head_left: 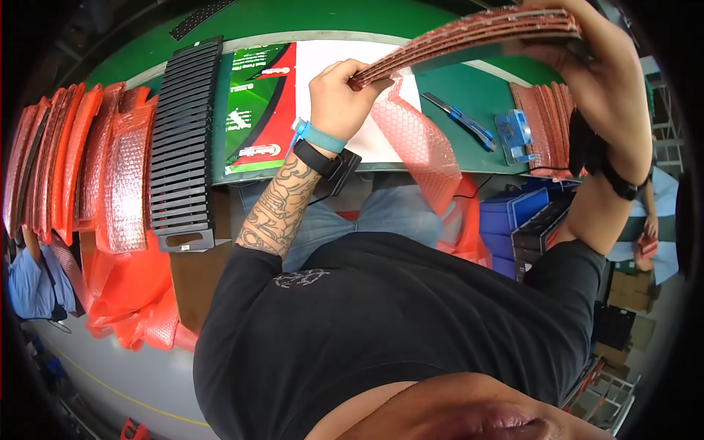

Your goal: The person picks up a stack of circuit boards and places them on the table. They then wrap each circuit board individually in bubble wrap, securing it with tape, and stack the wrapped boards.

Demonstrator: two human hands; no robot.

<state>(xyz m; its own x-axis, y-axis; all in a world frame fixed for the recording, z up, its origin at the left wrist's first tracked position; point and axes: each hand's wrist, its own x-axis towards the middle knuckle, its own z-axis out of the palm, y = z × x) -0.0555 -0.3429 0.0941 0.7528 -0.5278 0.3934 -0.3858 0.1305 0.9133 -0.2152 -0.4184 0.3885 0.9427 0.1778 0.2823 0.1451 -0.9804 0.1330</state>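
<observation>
At the view's twelve o'clock, the left hand pinches one end of a red bubble-wrap stack at one o'clock; the right hand, at two, grips its other end. A utility knife lies at half past one.

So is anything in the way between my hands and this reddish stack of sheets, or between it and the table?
Nothing visible separates your left hand or right hand from the stack; both hold it. Between it and the green table are a white sheet and pink bubble wrap draped over the near edge.
</observation>
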